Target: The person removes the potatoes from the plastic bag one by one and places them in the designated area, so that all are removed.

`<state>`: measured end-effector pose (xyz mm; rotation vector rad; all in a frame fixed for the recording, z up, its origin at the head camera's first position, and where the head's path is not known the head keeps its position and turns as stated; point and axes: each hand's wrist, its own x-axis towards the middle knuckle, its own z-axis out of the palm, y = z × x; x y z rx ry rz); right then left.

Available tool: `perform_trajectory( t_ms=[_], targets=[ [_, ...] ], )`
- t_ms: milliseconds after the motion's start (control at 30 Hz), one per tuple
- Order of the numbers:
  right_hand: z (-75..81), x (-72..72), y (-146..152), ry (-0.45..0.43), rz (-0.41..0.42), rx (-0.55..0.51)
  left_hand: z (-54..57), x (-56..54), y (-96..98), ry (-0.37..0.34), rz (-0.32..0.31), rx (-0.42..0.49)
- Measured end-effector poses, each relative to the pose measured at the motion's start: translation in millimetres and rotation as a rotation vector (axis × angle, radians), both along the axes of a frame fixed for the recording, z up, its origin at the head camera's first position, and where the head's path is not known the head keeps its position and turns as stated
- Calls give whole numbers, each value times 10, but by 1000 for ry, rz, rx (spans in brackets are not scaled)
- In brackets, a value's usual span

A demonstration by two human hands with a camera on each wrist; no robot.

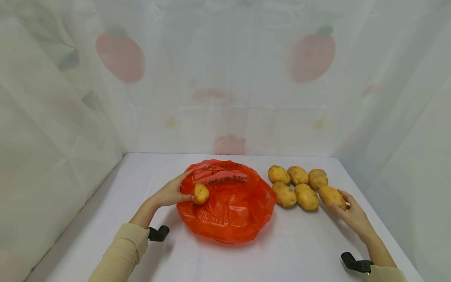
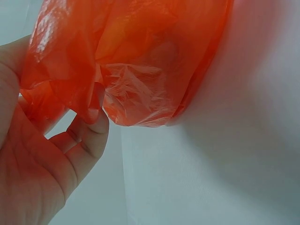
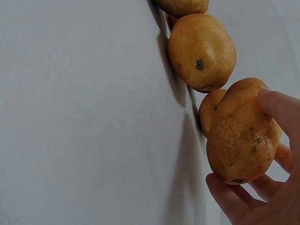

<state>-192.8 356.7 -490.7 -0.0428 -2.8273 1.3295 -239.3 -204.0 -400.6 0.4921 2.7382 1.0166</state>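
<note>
A red plastic bag (image 1: 232,209) lies with its mouth spread wide on the table. At its left rim my left hand (image 1: 172,192) grips the thin film, which also shows between the fingers in the left wrist view. One potato (image 1: 201,194) sits inside the bag, close to the left thumb. On the right, my right hand (image 1: 354,217) holds a potato (image 3: 243,133) between thumb and fingers, at the right end of a group. In the right wrist view this potato looks lifted off the table, with another potato (image 3: 202,51) behind it.
Several potatoes (image 1: 306,197) lie in two rows right of the bag, the nearest one close to its rim. The white table (image 1: 299,246) is bordered by pale printed sheets (image 1: 225,70) at the back and both sides.
</note>
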Motion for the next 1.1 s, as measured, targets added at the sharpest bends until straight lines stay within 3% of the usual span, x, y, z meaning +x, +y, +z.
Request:
perform_trajectory(
  t_ms=[300,1100],
  targets=[
    [-41,-10,37,-42,12,25,15,-5,3,0,0,-2],
    [-74,-113,13,19,-1,85,13,-2,1,1,0,4]
  ],
)
